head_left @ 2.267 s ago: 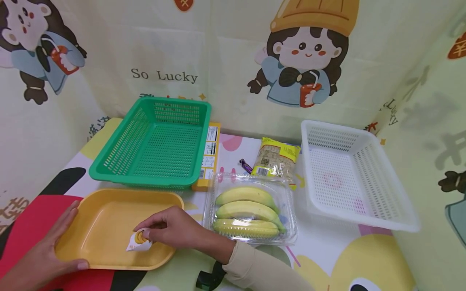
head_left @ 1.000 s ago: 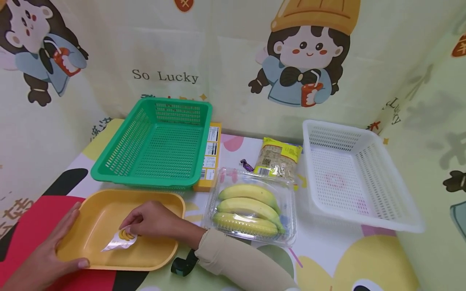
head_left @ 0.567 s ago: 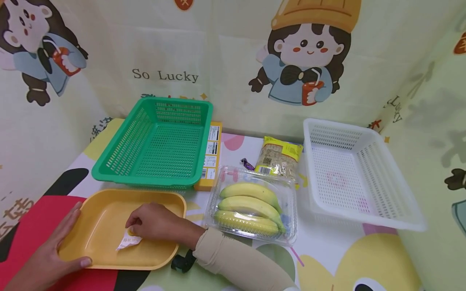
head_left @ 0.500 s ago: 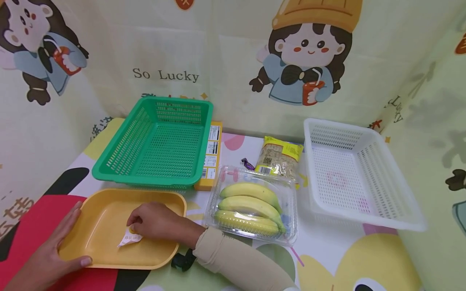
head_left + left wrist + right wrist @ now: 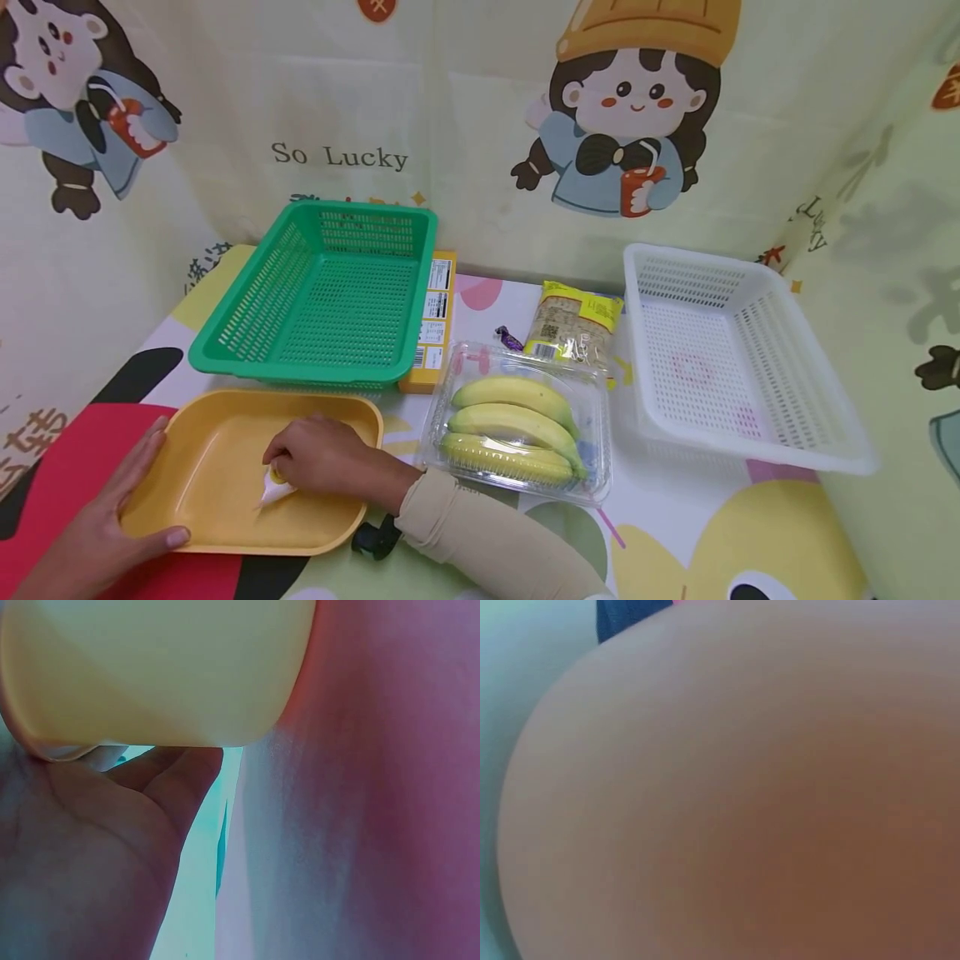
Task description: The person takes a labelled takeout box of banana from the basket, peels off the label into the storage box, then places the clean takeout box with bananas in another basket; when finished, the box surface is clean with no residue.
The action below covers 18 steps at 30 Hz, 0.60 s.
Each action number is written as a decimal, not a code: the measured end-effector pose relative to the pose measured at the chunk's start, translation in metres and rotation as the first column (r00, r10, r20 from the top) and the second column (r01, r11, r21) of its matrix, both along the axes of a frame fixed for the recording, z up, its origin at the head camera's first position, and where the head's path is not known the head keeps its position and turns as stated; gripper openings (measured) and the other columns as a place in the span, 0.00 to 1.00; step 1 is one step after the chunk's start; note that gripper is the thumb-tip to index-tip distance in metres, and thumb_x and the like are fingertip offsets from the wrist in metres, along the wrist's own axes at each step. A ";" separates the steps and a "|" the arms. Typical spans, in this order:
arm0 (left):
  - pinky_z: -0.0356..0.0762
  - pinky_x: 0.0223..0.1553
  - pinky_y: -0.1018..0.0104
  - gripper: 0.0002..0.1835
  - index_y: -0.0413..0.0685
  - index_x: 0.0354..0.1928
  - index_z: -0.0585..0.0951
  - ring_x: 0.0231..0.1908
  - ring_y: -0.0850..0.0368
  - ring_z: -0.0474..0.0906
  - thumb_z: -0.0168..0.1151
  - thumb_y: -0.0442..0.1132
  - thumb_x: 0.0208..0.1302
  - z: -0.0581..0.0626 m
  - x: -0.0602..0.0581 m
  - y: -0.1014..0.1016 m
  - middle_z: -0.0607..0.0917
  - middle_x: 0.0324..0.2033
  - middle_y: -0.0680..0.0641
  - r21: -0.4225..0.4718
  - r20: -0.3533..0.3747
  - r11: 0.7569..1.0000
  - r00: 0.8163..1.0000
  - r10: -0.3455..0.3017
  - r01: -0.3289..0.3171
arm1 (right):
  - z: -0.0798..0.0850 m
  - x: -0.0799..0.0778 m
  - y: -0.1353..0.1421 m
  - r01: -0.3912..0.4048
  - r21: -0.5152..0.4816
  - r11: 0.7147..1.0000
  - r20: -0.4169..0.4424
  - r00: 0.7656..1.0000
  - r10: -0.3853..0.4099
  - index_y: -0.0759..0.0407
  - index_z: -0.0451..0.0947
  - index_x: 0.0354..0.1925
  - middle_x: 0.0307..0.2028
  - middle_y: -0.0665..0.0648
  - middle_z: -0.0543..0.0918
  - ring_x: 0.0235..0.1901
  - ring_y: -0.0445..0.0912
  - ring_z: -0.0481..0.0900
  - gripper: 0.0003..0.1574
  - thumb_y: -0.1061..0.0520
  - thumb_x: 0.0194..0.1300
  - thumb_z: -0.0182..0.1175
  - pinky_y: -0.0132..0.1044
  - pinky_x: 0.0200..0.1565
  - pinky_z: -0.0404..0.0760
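Note:
A yellow plastic tray [image 5: 206,467] lies at the front left of the table. My left hand [image 5: 112,521] holds its left end, thumb at the near rim and fingers along the outer left side. The left wrist view shows the palm [image 5: 82,855] against the tray's wall [image 5: 157,667]. Over the tray, my right hand [image 5: 318,457] pinches a small white packet [image 5: 276,492] with a bit of yellow print. Its upper part is hidden by the fingers, and its lower tip points down at the tray floor. Blurred skin [image 5: 742,810] fills most of the right wrist view.
A clear clamshell box [image 5: 600,433] of bananas sits right of the right forearm. Behind are a green basket [image 5: 300,371], a yellow carton [image 5: 435,333], a purple-wrapped candy [image 5: 509,338] and a yellow-topped bag [image 5: 570,325]. A white basket [image 5: 750,442] stands at right.
My right hand has moved left and settled over the tray's middle with the packet. The packet has turned, so its banana print shows less. My left hand stays on the tray's left end.

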<state>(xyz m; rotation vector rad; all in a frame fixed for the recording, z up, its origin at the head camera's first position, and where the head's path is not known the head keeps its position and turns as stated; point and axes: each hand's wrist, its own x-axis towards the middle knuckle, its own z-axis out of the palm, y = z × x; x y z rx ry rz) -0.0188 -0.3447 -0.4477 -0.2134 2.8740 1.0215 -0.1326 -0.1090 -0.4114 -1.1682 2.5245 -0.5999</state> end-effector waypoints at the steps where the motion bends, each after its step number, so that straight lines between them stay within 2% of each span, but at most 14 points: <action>1: 0.82 0.27 0.46 0.70 0.61 0.75 0.29 0.60 0.20 0.42 0.77 0.51 0.48 0.000 0.000 0.000 0.33 0.72 0.30 0.006 0.003 1.000 1.000 -0.001 0.001 | 0.000 0.000 0.000 0.001 0.016 1.000 -0.004 1.000 -0.001 0.38 0.87 0.44 0.37 0.29 0.81 0.36 0.24 0.71 0.12 0.53 0.69 0.58 0.16 0.37 0.66; 5: 0.82 0.27 0.47 0.69 0.61 0.75 0.29 0.59 0.21 0.43 0.77 0.50 0.48 -0.001 0.001 0.001 0.32 0.73 0.30 0.018 0.000 1.000 1.000 0.003 -0.003 | -0.001 0.001 0.000 -0.004 0.066 0.998 -0.016 1.000 0.005 0.35 0.86 0.47 0.41 0.28 0.81 0.39 0.24 0.72 0.13 0.50 0.70 0.58 0.18 0.37 0.68; 11: 0.82 0.27 0.46 0.69 0.62 0.75 0.28 0.59 0.20 0.43 0.76 0.50 0.49 -0.004 0.000 -0.001 0.32 0.72 0.30 0.016 0.002 1.000 1.000 0.019 -0.019 | -0.004 0.002 -0.002 -0.025 0.101 0.995 -0.035 0.999 0.029 0.35 0.86 0.47 0.41 0.28 0.81 0.38 0.25 0.73 0.13 0.50 0.69 0.59 0.19 0.36 0.68; 18: 0.82 0.27 0.47 0.67 0.65 0.74 0.29 0.60 0.21 0.42 0.75 0.51 0.51 -0.002 -0.001 0.000 0.31 0.73 0.33 0.023 -0.001 1.000 1.000 0.015 -0.015 | -0.004 0.002 -0.001 -0.023 0.089 0.996 -0.021 0.999 0.025 0.37 0.79 0.58 0.47 0.32 0.79 0.42 0.27 0.71 0.20 0.51 0.69 0.59 0.19 0.42 0.67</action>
